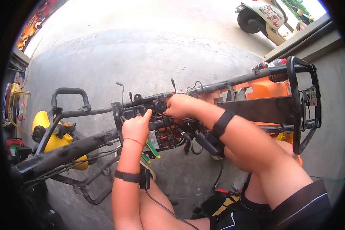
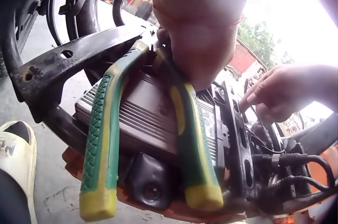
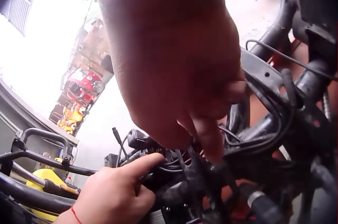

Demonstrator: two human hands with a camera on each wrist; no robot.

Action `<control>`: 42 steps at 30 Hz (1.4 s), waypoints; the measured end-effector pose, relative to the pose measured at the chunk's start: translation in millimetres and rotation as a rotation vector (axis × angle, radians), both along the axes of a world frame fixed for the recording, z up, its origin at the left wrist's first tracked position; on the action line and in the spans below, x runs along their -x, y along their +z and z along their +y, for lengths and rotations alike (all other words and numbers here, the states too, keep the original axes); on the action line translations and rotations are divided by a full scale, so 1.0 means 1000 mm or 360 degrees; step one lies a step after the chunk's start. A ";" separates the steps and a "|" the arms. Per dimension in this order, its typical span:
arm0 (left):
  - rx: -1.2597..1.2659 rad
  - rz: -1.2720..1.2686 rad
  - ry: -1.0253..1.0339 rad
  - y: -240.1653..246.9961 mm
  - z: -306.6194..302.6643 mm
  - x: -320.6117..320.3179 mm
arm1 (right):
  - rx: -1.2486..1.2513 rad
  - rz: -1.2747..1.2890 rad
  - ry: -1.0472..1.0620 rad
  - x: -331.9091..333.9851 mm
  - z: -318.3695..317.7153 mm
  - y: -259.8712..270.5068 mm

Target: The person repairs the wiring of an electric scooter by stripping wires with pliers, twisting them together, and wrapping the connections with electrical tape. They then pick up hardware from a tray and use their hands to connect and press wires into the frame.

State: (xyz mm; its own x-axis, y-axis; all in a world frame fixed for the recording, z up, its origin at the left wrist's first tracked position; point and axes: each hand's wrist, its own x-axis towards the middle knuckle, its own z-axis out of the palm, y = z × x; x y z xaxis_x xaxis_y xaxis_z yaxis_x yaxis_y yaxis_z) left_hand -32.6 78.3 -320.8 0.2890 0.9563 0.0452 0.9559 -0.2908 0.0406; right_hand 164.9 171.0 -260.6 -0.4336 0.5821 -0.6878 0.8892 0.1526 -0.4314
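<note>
In the head view my left hand [image 1: 135, 129] is over the vehicle frame, one digit stretched out to a small black part [image 1: 158, 106]. The right wrist view shows that digit straight and the left hand's other fingers curled. Opposite, my right hand [image 1: 180, 106] has bent fingers at the edge of an upright perforated black bracket [image 2: 238, 142]; I cannot tell whether they grip it. Under my left wrist, spread pliers with green and yellow handles [image 2: 101, 134] stick out above a ribbed metal box [image 2: 145, 109]. Their head is mostly hidden.
Black tubes [image 1: 76, 143] of the frame run across the view. Black cables [image 3: 264, 145] loop beside the right hand. A yellow part [image 1: 61, 143] sits at the left end, an orange one [image 1: 268, 90] at the right. A scooter [image 1: 264, 17] stands beyond on the concrete floor.
</note>
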 end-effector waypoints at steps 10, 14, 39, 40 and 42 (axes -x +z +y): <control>0.0011 -0.0056 -0.0012 0.000 0.000 0.002 | -0.0415 0.0229 -0.0804 0.003 -0.054 -0.027; 0.0005 -0.0065 -0.0006 0.003 0.000 0.002 | -0.0006 0.0382 -0.1006 0.001 -0.044 -0.031; 0.0056 -0.0115 0.0082 -0.002 -0.004 0.005 | -0.1574 0.0513 0.0090 0.033 -0.033 -0.027; 0.0052 -0.0092 0.0073 -0.003 -0.004 0.005 | -0.1570 0.0518 0.0096 0.035 -0.030 -0.030; 0.0002 -0.0117 0.0056 -0.006 -0.006 0.008 | -0.1515 0.0327 0.0293 0.041 -0.025 -0.035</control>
State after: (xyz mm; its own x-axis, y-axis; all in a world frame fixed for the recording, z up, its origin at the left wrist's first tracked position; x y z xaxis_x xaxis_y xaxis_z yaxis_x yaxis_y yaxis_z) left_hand -40.4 72.6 -327.0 0.2509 0.9659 0.0641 0.9601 -0.2567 0.1112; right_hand 124.1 146.2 -295.1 -0.6311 0.7646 0.1310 0.7384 0.6439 -0.2003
